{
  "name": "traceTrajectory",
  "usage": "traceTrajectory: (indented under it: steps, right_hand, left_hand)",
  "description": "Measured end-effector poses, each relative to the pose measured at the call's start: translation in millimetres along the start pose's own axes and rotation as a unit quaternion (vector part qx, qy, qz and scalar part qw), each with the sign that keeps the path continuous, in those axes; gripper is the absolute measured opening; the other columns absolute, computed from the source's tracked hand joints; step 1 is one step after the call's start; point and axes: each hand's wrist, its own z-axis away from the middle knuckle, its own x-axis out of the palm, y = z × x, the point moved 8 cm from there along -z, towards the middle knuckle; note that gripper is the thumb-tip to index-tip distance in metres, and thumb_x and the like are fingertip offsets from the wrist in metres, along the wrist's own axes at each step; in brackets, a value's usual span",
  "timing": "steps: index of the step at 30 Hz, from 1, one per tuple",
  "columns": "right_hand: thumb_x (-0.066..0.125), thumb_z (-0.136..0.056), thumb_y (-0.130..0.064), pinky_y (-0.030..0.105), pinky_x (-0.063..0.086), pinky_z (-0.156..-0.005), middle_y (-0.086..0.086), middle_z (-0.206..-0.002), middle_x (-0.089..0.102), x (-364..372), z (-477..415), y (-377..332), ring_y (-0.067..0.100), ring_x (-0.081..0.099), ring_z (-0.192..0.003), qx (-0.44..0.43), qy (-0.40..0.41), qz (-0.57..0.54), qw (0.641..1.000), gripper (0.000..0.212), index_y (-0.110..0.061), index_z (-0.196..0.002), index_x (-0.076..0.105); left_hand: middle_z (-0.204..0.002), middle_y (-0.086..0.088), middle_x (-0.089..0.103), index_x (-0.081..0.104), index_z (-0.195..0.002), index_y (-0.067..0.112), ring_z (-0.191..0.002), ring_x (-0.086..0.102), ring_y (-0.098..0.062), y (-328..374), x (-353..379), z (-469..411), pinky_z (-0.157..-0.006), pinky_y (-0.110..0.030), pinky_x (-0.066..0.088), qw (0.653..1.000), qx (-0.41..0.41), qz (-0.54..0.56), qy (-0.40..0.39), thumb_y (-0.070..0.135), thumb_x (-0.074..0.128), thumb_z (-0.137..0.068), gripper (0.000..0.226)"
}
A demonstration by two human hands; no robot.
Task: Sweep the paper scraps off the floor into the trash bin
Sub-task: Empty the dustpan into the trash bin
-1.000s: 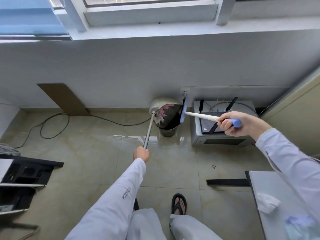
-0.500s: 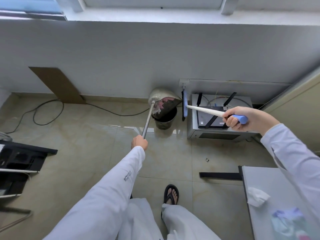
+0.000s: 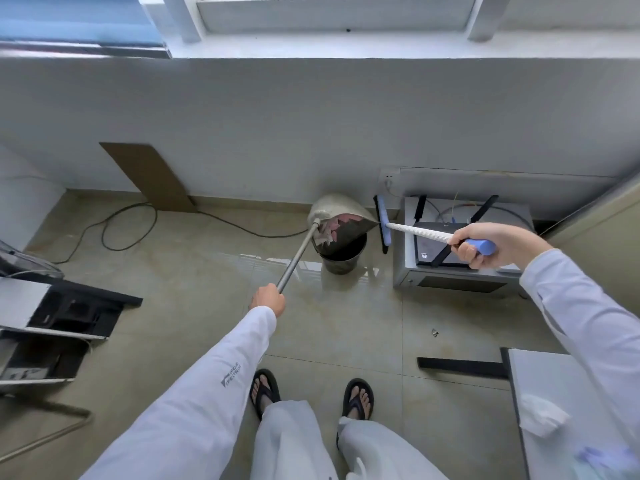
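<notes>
My left hand (image 3: pixel 268 300) grips the metal handle of a grey dustpan (image 3: pixel 334 208), which is tilted mouth-down over a small dark trash bin (image 3: pixel 341 259) by the wall. Pink and white paper scraps (image 3: pixel 329 232) sit in the pan's mouth above the bin. My right hand (image 3: pixel 485 244) grips the blue end of a white-handled broom; its blue head (image 3: pixel 382 220) hangs just right of the pan. One small scrap (image 3: pixel 435 332) lies on the floor tiles.
A grey box with a black router (image 3: pixel 460 258) stands right of the bin. A cable (image 3: pixel 114 230) loops on the floor at left, near a cardboard panel (image 3: pixel 152 178) leaning on the wall. Black trays (image 3: pixel 62 317) lie at left; a white table (image 3: pixel 561 410) at right.
The view has shifted and my feet now stand side by side. The dustpan stays tilted over the bin; both hands keep their grips.
</notes>
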Motion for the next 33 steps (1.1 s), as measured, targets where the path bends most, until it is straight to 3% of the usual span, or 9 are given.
traceTrajectory:
  steps: [13, 20, 22, 24, 25, 27, 29, 33]
  right_hand:
    - [0.046, -0.096, -0.014, 0.015, 0.036, -0.029, 0.004, -0.046, 0.049, 10.7, -2.2, -2.1, 0.008, 0.042, -0.029, -0.019, -0.012, 0.015, 1.000, 0.013, -0.003, -0.089, 0.049]
    - [0.048, -0.096, -0.013, 0.014, 0.036, -0.030, 0.004, -0.048, 0.049, 18.9, -8.6, 6.6, 0.008, 0.042, -0.030, -0.020, 0.006, 0.040, 0.999, 0.012, -0.004, -0.089, 0.049]
    - [0.048, -0.095, -0.013, 0.014, 0.036, -0.031, 0.004, -0.050, 0.048, 21.0, -9.2, 8.7, 0.008, 0.042, -0.030, -0.021, 0.009, 0.038, 0.999, 0.011, -0.004, -0.091, 0.049]
    - [0.048, -0.096, -0.014, 0.014, 0.036, -0.031, 0.004, -0.048, 0.048, 22.0, -8.4, 10.4, 0.008, 0.042, -0.030, -0.023, 0.008, 0.035, 0.999, 0.011, -0.004, -0.090, 0.048]
    - [0.048, -0.096, -0.014, 0.014, 0.036, -0.031, 0.003, -0.047, 0.049, 21.3, -7.9, 10.7, 0.008, 0.042, -0.030, -0.023, 0.008, 0.035, 0.999, 0.011, -0.005, -0.089, 0.048]
    - [0.047, -0.096, -0.014, 0.014, 0.036, -0.030, 0.003, -0.046, 0.049, 20.8, -6.6, 11.4, 0.008, 0.042, -0.029, -0.022, 0.007, 0.034, 0.999, 0.012, -0.005, -0.088, 0.049]
    - [0.047, -0.096, -0.014, 0.015, 0.036, -0.030, 0.004, -0.045, 0.049, 19.3, -5.5, 12.5, 0.008, 0.042, -0.029, -0.020, 0.007, 0.031, 0.999, 0.012, -0.004, -0.089, 0.049]
    - [0.046, -0.096, -0.014, 0.014, 0.036, -0.029, 0.004, -0.045, 0.050, 17.3, -4.3, 12.2, 0.009, 0.042, -0.028, -0.018, 0.010, 0.028, 0.999, 0.012, -0.004, -0.090, 0.049]
  left_hand:
    - [-0.118, -0.021, 0.061, 0.058, -0.116, 0.002, -0.109, 0.059, -0.038, -38.9, 15.1, 22.9, -0.087, -0.040, 0.049, 0.999, -0.011, 0.022, 0.029, 0.028, 0.044, -0.099, 0.035]
    - [-0.118, -0.019, 0.062, 0.057, -0.121, 0.003, -0.110, 0.060, -0.036, -35.4, 27.0, 15.4, -0.089, -0.037, 0.048, 0.999, -0.007, 0.015, -0.049, 0.024, 0.044, -0.098, 0.034]
    - [-0.094, -0.017, 0.066, 0.060, -0.109, 0.000, -0.088, 0.064, -0.035, -37.2, 35.4, 11.8, -0.078, -0.034, 0.051, 0.995, -0.024, 0.049, -0.086, 0.018, 0.046, -0.096, 0.027]
    - [-0.060, -0.012, 0.059, 0.057, -0.086, -0.003, -0.057, 0.055, -0.028, -41.2, 46.7, 13.4, -0.063, -0.029, 0.045, 0.983, -0.049, 0.116, -0.134, 0.010, 0.046, -0.091, 0.018]
    - [-0.056, -0.012, 0.058, 0.056, -0.084, -0.002, -0.055, 0.053, -0.027, -42.0, 48.1, 13.9, -0.063, -0.030, 0.043, 0.979, -0.058, 0.137, -0.138, 0.010, 0.047, -0.090, 0.016]
    - [-0.083, -0.019, 0.066, 0.061, -0.099, -0.001, -0.080, 0.063, -0.034, -38.9, 40.6, 11.9, -0.073, -0.034, 0.048, 0.983, -0.049, 0.145, -0.098, 0.020, 0.053, -0.092, 0.024]
    - [-0.109, -0.018, 0.065, 0.063, -0.111, 0.000, -0.104, 0.062, -0.036, -39.8, 27.4, 15.3, -0.083, -0.036, 0.049, 0.995, -0.037, 0.079, -0.039, 0.031, 0.052, -0.095, 0.036]
    - [-0.115, -0.019, 0.064, 0.063, -0.114, 0.000, -0.105, 0.061, -0.036, -58.9, 27.7, 22.9, -0.083, -0.036, 0.050, 0.999, -0.020, 0.022, -0.020, 0.033, 0.046, -0.099, 0.040]
